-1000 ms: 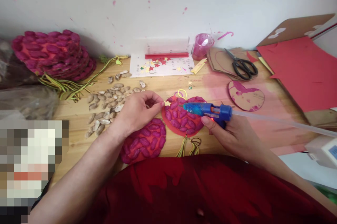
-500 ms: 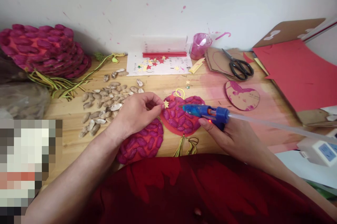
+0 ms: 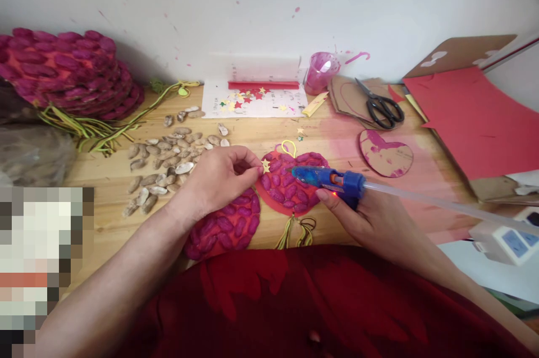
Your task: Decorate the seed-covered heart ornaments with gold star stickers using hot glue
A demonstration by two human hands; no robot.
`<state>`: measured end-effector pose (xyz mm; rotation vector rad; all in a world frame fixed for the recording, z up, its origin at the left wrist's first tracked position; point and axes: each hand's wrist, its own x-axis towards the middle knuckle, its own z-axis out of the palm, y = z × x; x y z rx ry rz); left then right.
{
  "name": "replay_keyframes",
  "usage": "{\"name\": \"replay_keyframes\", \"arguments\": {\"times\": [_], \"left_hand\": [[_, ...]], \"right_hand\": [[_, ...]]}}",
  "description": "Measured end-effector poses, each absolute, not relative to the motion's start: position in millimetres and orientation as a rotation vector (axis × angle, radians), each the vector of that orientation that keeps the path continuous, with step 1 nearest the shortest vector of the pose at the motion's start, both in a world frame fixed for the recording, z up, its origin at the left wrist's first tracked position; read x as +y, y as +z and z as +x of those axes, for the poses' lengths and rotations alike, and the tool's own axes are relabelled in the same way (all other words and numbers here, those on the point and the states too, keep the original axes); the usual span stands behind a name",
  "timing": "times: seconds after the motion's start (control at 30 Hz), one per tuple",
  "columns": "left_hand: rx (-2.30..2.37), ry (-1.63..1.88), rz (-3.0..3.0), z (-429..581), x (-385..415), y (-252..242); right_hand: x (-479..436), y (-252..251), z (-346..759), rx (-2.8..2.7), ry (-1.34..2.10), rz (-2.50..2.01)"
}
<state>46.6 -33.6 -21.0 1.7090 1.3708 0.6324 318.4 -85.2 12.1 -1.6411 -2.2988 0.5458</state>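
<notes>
My left hand (image 3: pixel 219 175) pinches a small gold star (image 3: pixel 265 165) between thumb and fingertips, at the left edge of a red heart covered in magenta shells (image 3: pixel 290 187). My right hand (image 3: pixel 373 215) grips a blue glue gun (image 3: pixel 330 179) with a long clear glue stick out the back. Its nozzle points left over the heart, a short way from the star. A second shell-covered heart (image 3: pixel 225 226) lies under my left wrist. The first heart has a yellow loop at its top and cords hanging at its bottom.
Loose peanut shells (image 3: pixel 168 161) lie on the wooden table (image 3: pixel 109 217) at left. A stack of finished hearts (image 3: pixel 67 72) sits far left. A sheet with star stickers (image 3: pixel 255 101), a pink cup (image 3: pixel 320 73), scissors (image 3: pixel 379 104), a painted cardboard heart (image 3: pixel 385 153) and red paper (image 3: pixel 480 114) lie behind and right.
Both hands stay nearly still over the heart with the star and glue gun. The view has shifted slightly, so the objects sit a little lower-left.
</notes>
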Motion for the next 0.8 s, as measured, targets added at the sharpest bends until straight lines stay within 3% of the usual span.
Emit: {"name": "replay_keyframes", "arguments": {"times": [0.47,0.8], "left_hand": [[1.364,0.617,1.695,47,-35,-22],[1.337,0.598,1.672,48,-36,-19]], "right_hand": [[-89,23,315,-2.359,0.452,-1.595],[-90,32,321,-2.29,0.67,-1.759]]}}
